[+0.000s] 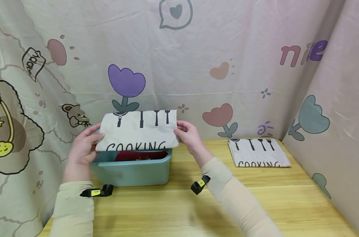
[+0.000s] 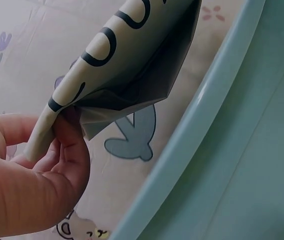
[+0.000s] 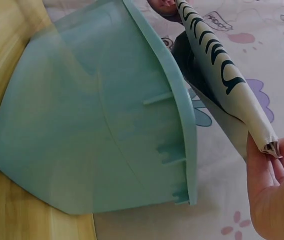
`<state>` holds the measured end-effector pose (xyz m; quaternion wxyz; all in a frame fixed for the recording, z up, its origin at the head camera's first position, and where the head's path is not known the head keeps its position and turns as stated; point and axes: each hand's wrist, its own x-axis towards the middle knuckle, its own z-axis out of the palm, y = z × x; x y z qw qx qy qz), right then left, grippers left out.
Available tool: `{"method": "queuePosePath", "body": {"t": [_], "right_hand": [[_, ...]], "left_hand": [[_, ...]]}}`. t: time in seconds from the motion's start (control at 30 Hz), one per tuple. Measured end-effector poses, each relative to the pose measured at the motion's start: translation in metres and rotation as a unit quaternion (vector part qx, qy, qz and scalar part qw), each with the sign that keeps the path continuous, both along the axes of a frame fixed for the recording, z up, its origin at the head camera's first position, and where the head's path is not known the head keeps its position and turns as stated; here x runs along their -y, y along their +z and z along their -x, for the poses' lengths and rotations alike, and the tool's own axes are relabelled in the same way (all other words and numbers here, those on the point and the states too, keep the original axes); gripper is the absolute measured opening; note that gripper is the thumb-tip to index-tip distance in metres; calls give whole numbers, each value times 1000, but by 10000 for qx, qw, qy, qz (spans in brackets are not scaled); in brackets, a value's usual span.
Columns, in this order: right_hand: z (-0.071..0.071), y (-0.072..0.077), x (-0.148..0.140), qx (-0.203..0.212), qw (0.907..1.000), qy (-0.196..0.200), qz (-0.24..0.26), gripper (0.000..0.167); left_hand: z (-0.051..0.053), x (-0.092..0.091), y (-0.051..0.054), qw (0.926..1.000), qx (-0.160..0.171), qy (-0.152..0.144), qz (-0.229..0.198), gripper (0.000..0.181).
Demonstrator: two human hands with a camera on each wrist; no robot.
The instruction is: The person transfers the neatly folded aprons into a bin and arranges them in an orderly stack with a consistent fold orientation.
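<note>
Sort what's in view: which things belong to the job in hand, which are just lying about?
Job (my read):
COOKING-print cloth, held by left hand and right hand
teal bin, close by the cloth
dark red item inside it, probably

Lying about:
matching folded cloth on the table, untouched; possibly related
patterned curtain, backdrop only

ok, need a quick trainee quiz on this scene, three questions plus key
1. True or false: only the left hand holds the raised cloth.
2. What shows inside the bin: (a) a cup, (b) a dark red item, (c) a ball?
3. Fill in: the other cloth lies on the ____.

Key: 1. False, the right hand pinches its opposite end. 2. b. 3. Table.
</note>
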<state>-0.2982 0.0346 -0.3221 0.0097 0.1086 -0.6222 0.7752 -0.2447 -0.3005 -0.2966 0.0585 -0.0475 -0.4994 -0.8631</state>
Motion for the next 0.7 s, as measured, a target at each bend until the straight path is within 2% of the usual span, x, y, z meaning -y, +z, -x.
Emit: {"method": "queuePosePath", "body": {"t": [0.17,0.7], "right_hand": [[-1,0,8,69,9999,25,-127,35],[3,-4,29,152,9979,145,-620,35]], "left_hand": [[1,10,0,9999,84,-114,81,41],[5,34,-3,9976,500,-83,474,39]]}}
